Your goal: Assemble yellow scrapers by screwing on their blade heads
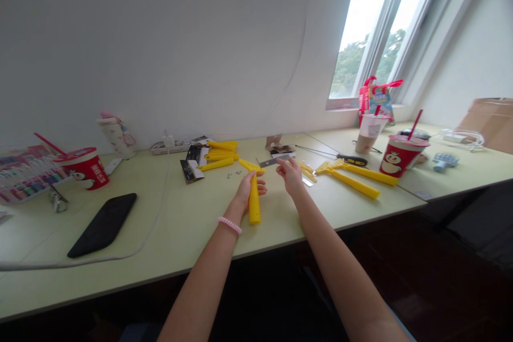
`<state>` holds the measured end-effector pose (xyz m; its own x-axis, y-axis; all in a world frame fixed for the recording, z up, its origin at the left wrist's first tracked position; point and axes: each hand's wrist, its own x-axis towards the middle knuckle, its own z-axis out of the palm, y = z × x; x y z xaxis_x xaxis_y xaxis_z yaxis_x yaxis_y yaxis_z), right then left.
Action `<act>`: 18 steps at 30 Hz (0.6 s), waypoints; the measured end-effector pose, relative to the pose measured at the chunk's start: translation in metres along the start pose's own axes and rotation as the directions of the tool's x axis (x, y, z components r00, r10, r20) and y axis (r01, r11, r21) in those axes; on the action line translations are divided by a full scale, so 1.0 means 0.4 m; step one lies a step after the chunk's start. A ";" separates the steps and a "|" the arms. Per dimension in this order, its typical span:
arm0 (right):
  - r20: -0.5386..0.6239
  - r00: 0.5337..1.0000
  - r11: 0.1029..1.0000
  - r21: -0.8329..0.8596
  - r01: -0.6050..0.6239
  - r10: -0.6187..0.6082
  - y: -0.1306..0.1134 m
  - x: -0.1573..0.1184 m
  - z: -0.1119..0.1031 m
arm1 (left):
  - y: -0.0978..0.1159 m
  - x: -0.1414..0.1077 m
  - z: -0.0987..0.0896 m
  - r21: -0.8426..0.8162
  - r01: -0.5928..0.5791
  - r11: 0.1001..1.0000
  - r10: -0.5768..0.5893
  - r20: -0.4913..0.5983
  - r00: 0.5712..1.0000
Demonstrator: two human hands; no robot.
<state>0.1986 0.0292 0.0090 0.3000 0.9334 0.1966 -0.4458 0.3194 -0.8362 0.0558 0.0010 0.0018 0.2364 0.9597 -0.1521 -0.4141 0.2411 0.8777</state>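
My left hand [247, 192] grips a yellow plastic scraper handle [254, 204] upright, with its crosswise head [251, 166] above my fingers. My right hand [290, 175] pinches the end of a thin steel blade [274, 161], which reaches toward that head. Several loose yellow handles [218, 159] lie behind my hands beside black-and-white packaging cards [193, 163]. Tiny metal screws [234, 174] sit on the desk between them and my left hand. To the right lie two larger yellow scrapers [352, 179].
A long pale green desk [188, 224] runs under a white wall and window. It holds red paper cups [84, 169], a black phone [102, 224], a power strip [168, 146], a thermos bottle [116, 136], a black-handled screwdriver [352, 160], and a white cable [156, 219]. The desk's front edge lies below my forearms.
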 end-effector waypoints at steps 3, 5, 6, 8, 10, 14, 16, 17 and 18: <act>-0.001 1.000 1.000 0.008 0.025 -0.025 0.000 0.002 -0.001 | -0.001 -0.001 0.000 0.002 0.001 1.000 -0.001 -0.004 1.000; -0.015 1.000 0.999 0.016 0.028 -0.028 -0.001 0.003 -0.001 | -0.001 -0.001 0.000 0.003 0.002 1.000 -0.002 -0.007 1.000; -0.026 0.999 0.999 0.026 0.026 -0.025 -0.002 0.003 -0.002 | 0.000 -0.002 0.001 0.004 0.004 1.000 -0.004 -0.008 1.000; -0.045 0.999 0.998 0.054 0.013 -0.011 -0.004 0.002 -0.004 | 0.000 -0.003 0.001 0.007 0.010 1.000 -0.009 -0.010 1.000; -0.048 0.999 0.996 0.093 -0.007 0.012 -0.006 0.002 -0.005 | 0.001 -0.004 0.002 0.008 0.012 1.000 -0.012 -0.013 1.000; -0.053 0.997 0.984 0.171 -0.053 0.063 -0.008 0.002 -0.004 | 0.001 -0.004 0.002 0.015 0.012 1.000 -0.012 -0.010 1.000; -0.072 0.994 0.977 0.200 -0.068 0.083 -0.007 0.003 -0.003 | 0.000 -0.004 0.002 0.022 0.010 1.000 -0.010 -0.006 1.000; -0.072 0.994 0.976 0.209 -0.068 0.085 -0.006 0.004 -0.004 | 0.000 -0.004 0.002 0.025 0.009 1.000 -0.009 -0.004 1.000; -0.062 0.995 0.975 0.215 -0.064 0.079 -0.005 0.005 -0.004 | 0.000 -0.005 0.002 0.027 0.008 1.000 -0.008 -0.003 1.000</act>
<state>0.2015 0.0300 0.0102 0.3155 0.9439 0.0976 -0.6347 0.2864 -0.7177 0.0561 -0.0009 0.0023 0.2366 0.9583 -0.1603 -0.3886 0.2445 0.8884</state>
